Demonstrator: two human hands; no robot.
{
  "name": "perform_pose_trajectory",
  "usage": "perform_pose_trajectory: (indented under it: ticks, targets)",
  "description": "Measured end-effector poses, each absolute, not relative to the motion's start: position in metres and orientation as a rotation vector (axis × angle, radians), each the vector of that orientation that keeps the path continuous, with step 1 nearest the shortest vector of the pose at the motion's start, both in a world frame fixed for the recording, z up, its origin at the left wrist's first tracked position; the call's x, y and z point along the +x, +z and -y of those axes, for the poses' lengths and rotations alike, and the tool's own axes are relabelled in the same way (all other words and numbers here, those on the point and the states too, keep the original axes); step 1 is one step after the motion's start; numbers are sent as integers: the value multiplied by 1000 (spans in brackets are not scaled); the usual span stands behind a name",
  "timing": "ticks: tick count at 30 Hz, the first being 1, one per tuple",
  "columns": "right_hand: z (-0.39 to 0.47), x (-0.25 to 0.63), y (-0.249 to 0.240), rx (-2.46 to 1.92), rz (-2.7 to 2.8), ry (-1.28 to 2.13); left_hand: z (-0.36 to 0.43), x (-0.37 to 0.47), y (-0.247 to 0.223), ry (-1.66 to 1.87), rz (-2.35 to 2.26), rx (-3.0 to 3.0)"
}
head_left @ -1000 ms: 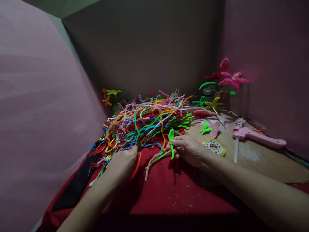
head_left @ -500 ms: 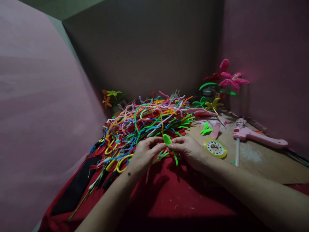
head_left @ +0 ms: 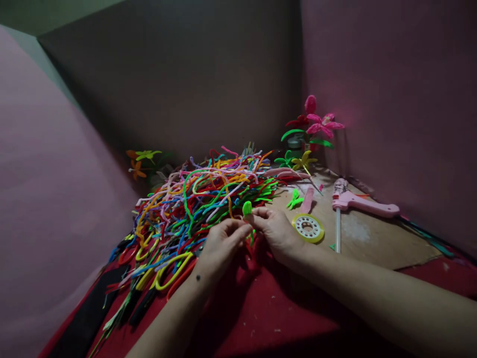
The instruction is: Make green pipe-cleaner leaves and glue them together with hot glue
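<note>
A bright green pipe-cleaner leaf (head_left: 247,208) stands upright between my hands, its thin tail hanging beneath the fingers. My right hand (head_left: 278,231) pinches it near the base with thumb and index finger. From the left, my left hand (head_left: 225,243) is closed with its thumb and index fingertips together at the lower part of the same leaf; the exact grip is partly hidden. Just behind both hands lies a large heap of multicoloured pipe cleaners (head_left: 201,194). Scissors with yellow handles (head_left: 160,276) rest beside my left wrist.
On a brown board (head_left: 372,248) to the right lie a roll of yellow tape (head_left: 308,228), a pink glue gun (head_left: 367,203) with a glue stick, and a small green pipe-cleaner piece (head_left: 294,199). Pipe-cleaner flowers (head_left: 324,125) stand behind. A red cloth (head_left: 257,318) covers the table.
The view has swung right, so everything sits further left. The green leaf has turned in my fingers and shows shorter, with its tail now lower behind my right fingers.
</note>
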State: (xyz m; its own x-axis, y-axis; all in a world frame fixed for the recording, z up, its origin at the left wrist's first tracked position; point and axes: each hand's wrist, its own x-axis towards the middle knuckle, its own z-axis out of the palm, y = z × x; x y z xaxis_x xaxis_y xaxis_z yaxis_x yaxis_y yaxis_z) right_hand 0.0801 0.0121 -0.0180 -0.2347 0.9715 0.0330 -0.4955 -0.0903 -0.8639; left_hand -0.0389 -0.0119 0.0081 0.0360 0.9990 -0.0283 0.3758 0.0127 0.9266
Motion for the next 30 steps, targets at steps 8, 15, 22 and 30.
perform_pose_trajectory:
  ticks: [8, 15, 22, 30]
  targets:
    - [-19, 78, -20, -707, 730, 1657, 1, -32, 31, 940, -1485, 1591]
    - [8, 82, -16, -606, 1640, 1661, -57, -2, 45, 812, -1604, 2041]
    - [21, 84, -18, -385, 2311, 1239, -60, -21, 40, 597, -1635, 2164]
    - [3, 89, -6, -621, 1436, 1556, -14, -67, 10, 298, -1466, 2319]
